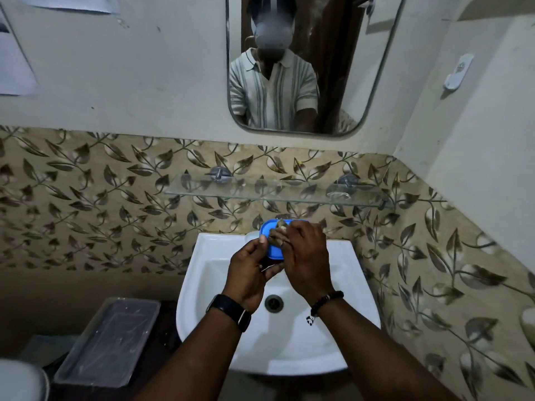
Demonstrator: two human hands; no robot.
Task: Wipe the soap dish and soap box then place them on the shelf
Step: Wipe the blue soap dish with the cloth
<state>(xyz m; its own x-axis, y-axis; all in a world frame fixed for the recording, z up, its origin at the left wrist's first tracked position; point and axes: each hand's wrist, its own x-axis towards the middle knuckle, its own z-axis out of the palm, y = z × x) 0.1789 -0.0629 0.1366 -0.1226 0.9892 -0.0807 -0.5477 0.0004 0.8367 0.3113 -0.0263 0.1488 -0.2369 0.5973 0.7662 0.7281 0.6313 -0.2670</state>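
Over the white sink [347, 285] my left hand [249, 270] grips a blue plastic soap box [269, 233] by its left edge, thumb on top. My right hand [307, 259] holds a small brownish cloth [279, 231] bunched in its fingers and presses it onto the blue surface. Most of the box is hidden behind both hands. A glass shelf [246, 192] is fixed to the leaf-patterned tiles just above the sink and bears only a small clear item [337, 195] near its right bracket.
A mirror [356, 82] hangs above the shelf and reflects a person in a striped shirt. A clear plastic lidded container [110, 340] lies on a dark surface left of the sink. A white holder [459, 72] is mounted on the right wall.
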